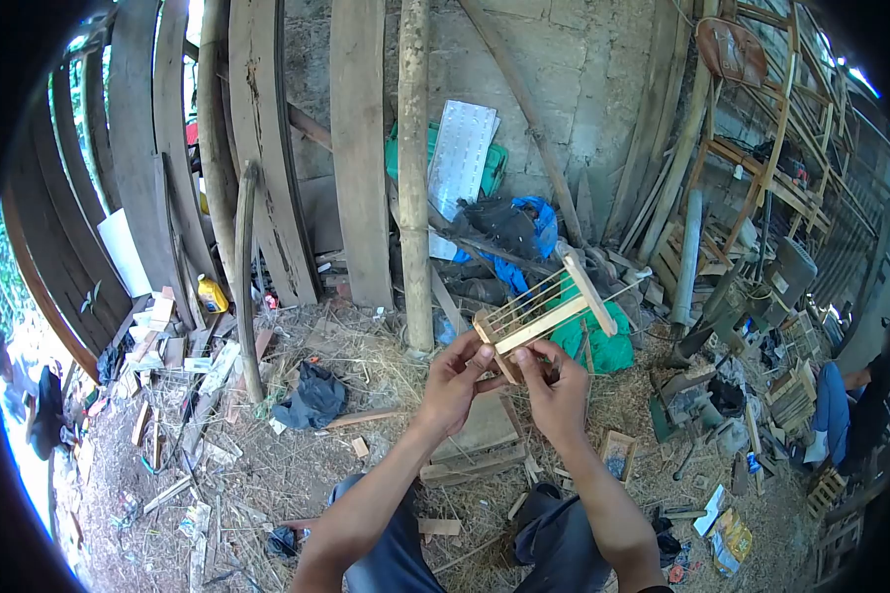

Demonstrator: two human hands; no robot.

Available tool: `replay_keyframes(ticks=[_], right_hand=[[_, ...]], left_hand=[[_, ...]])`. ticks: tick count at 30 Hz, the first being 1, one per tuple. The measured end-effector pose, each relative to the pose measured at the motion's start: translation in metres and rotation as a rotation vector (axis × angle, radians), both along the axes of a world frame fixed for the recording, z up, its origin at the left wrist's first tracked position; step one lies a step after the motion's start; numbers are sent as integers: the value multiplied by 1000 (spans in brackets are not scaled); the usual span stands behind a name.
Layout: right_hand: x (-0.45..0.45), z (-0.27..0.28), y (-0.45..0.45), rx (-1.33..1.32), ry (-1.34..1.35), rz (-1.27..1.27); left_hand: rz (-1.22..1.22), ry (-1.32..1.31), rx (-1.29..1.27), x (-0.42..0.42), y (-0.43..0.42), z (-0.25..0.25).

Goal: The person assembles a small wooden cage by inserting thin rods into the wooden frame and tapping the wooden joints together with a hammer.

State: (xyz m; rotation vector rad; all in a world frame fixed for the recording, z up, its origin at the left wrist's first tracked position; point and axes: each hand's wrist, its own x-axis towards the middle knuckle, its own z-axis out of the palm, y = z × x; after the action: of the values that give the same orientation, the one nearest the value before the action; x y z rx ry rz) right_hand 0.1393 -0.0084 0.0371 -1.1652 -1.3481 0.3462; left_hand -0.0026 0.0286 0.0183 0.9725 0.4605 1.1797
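Note:
Both hands hold a small pale wooden frame (547, 324) with thin rods running between its two end bars, like a little cage or rack. My left hand (451, 387) grips the near end bar at its left part, thumb on top. Fingers of my right hand (558, 393) close on the same end, close to the flat slat. The far end bar points up and to the right, and one thin rod sticks out past it. Just below the hands stands a low wooden block or stool (475, 463). My fingers partly hide the near bar.
Straw, shavings and wood scraps cover the ground. A bamboo post (414, 178) rises ahead, beside leaning planks (359, 148). A black plastic bag (311, 395) lies left, a green bag (608, 348) behind the frame. A small wooden tray (632, 441) sits right; another person's leg (831, 405) shows far right.

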Motion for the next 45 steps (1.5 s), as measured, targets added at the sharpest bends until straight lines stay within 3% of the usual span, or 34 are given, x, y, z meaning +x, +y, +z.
replay_keyframes(ticks=[5, 12, 20, 26, 39, 45], right_hand=[[-1, 5, -1, -45, 233, 151], [5, 25, -10, -163, 227, 198], [18, 12, -4, -307, 496, 562], [14, 7, -3, -330, 621, 559], [14, 6, 0, -349, 594, 492], [17, -1, 5, -159, 280, 276]], left_hand=[[19, 46, 87, -3, -6, 10], [48, -18, 148, -2, -1, 6], [-44, -67, 219, -5, -2, 3], [-37, -46, 174, -4, 1, 0], [12, 7, 300, 0, 7, -9], [4, 156, 259, -2, 0, 4]])
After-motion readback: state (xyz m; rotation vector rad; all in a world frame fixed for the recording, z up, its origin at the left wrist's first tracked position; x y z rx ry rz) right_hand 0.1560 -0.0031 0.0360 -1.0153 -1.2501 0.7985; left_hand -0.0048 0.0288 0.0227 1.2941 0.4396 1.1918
